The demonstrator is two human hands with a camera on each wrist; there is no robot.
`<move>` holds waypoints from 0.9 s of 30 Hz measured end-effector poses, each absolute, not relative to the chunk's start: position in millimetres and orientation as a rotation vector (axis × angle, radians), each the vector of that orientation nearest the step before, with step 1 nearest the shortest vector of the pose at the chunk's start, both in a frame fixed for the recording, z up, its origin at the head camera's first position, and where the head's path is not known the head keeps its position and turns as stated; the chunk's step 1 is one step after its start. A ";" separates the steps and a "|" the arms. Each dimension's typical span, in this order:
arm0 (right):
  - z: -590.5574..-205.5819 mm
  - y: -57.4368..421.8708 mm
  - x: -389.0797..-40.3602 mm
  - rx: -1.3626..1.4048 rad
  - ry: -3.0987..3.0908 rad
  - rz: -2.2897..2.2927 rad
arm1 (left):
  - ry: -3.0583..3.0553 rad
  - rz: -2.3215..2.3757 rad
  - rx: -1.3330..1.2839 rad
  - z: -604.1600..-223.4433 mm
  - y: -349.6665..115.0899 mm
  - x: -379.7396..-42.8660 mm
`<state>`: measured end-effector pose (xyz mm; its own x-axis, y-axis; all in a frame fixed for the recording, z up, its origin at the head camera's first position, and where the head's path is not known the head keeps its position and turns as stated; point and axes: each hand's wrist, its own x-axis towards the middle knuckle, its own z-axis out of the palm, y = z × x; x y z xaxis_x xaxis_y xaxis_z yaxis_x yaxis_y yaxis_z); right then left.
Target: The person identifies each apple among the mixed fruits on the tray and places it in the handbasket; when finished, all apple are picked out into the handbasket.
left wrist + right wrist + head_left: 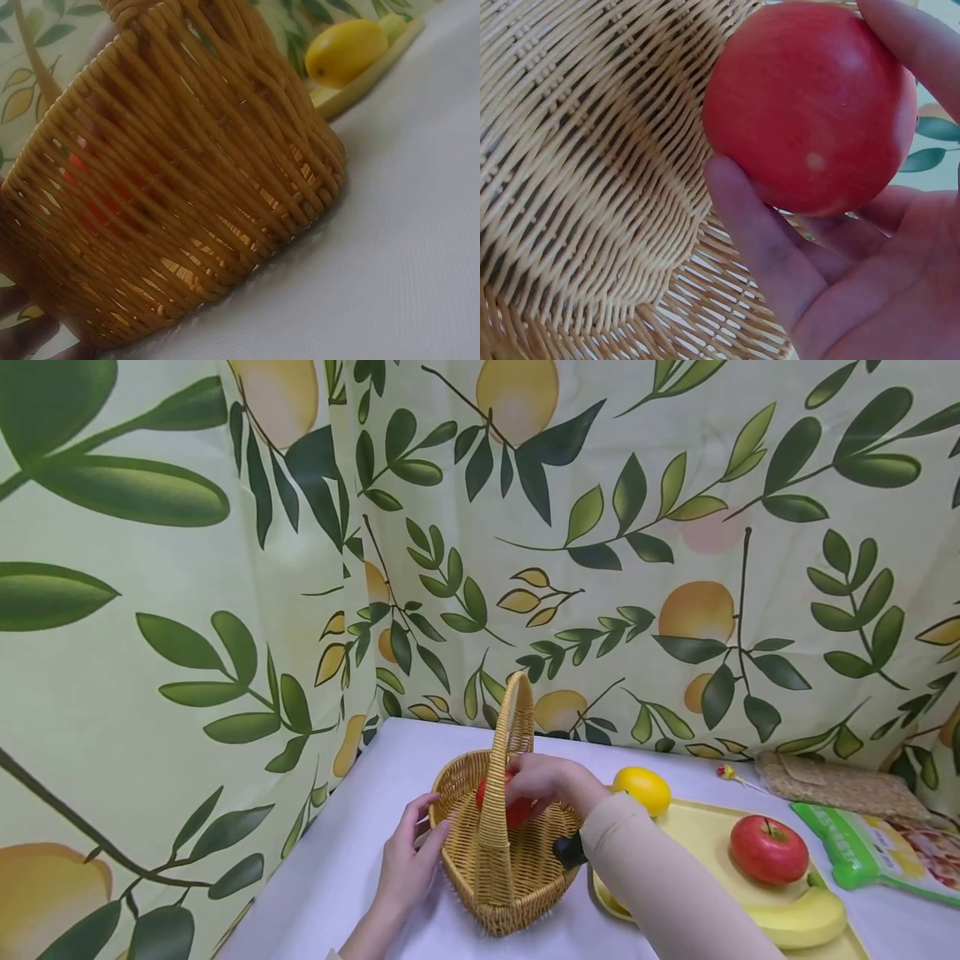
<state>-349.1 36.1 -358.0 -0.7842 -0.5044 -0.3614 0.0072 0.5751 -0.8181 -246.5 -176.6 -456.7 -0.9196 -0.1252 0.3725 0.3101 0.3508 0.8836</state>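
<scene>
A woven wicker basket [525,902] with a tall arched handle [495,810] stands on the white table. My right hand [543,781] reaches into it behind the handle and grips a red apple [810,105]. In the right wrist view the thumb and fingers [754,232] lie around the apple, above the woven inside. My left hand [408,852] rests against the basket's left side, its fingertips and thumb at the rim. Through the weave in the left wrist view, the red of the apple shows, and some left fingers [26,330] appear by the basket's lower corner.
Right of the basket is a yellow tray [705,852] with another red apple [768,849], a banana [806,920] and a yellow lemon-like fruit [643,790]. Beyond lie a green packet [847,847], a brown woven pouch [840,785] and a small lollipop-like stick [727,772]. Patterned cloth [585,610] hangs behind.
</scene>
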 end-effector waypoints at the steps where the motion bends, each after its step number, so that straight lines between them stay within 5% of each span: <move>1: -357.4 34.6 -349.5 -0.403 2.237 -1.152 | -2.241 -1.589 -0.159 -456.4 -176.9 -246.5; 27: -369.3 24.9 -352.2 -0.600 2.284 -1.213 | -2.259 -1.571 -0.146 -458.5 -176.7 -248.8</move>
